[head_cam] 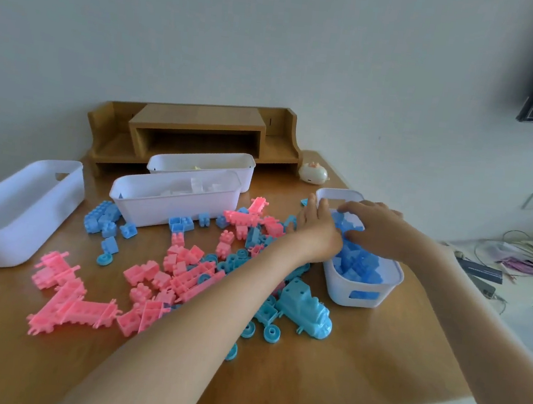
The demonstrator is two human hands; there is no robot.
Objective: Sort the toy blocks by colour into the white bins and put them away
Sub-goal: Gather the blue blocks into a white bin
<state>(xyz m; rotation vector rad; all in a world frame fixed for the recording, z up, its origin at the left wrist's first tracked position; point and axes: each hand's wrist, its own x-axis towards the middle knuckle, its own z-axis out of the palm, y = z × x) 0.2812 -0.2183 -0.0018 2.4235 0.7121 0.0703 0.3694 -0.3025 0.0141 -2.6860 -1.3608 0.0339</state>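
A white bin (364, 289) at the right holds several blue blocks (356, 265). Both hands are over it. My left hand (317, 229) lies at the bin's left rim with straight fingers on the blue blocks. My right hand (372, 225) hovers over the bin's far half, its fingers curled down onto the blue blocks; what it holds is hidden. Pink blocks (180, 275) and more blue blocks (107, 217) lie scattered across the wooden table (320, 384). A blue toy train (308, 308) lies just in front of the bin.
An empty white bin (15, 209) stands at the left. Two more white bins (172, 197) (203, 164) sit at the back, holding white and yellowish pieces. A wooden shelf (197, 127) stands behind them, a small round toy (313, 173) beside it. Cables lie on a surface at the right.
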